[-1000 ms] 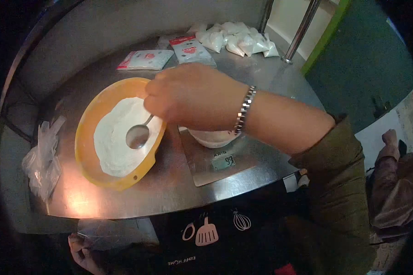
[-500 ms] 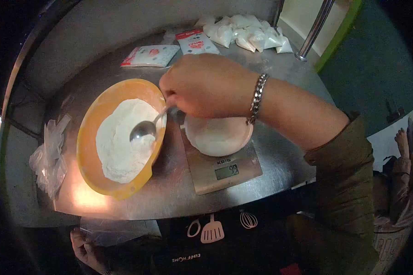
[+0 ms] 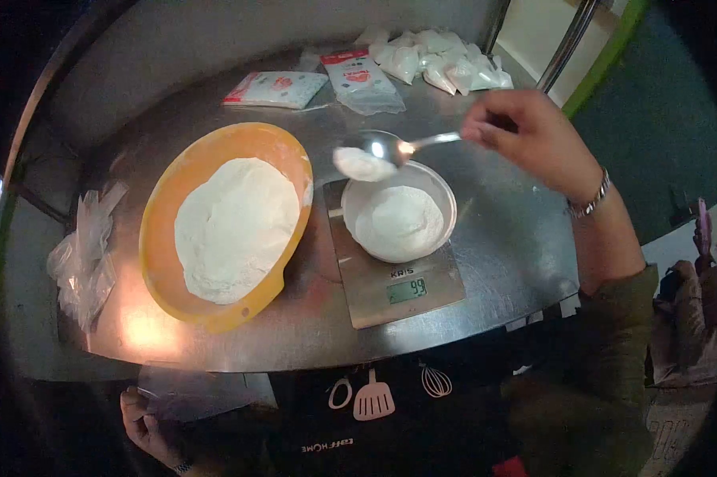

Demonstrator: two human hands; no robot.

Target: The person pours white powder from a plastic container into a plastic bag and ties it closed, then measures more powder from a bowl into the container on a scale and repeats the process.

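In the head view, the right hand pinched the thin handle of a shiny metal spoon between thumb and fingers. The spoon's bowl reached left of those fingertips, heaped with soft white powder; motion slightly blurred it. Below and left of the fingers, a round white bowl of mounded powder sat on a flat metal scale, partly covering its top. Farther left stood an oval yellow plastic bowl, smooth-walled, with a broad, crumbly bed of powder. Plump, knotted powder bags lay just beyond the fingers. The left hand, dim and cut off low, curled beside clear, wrinkled plastic; whether its fingers gripped it could not be told.
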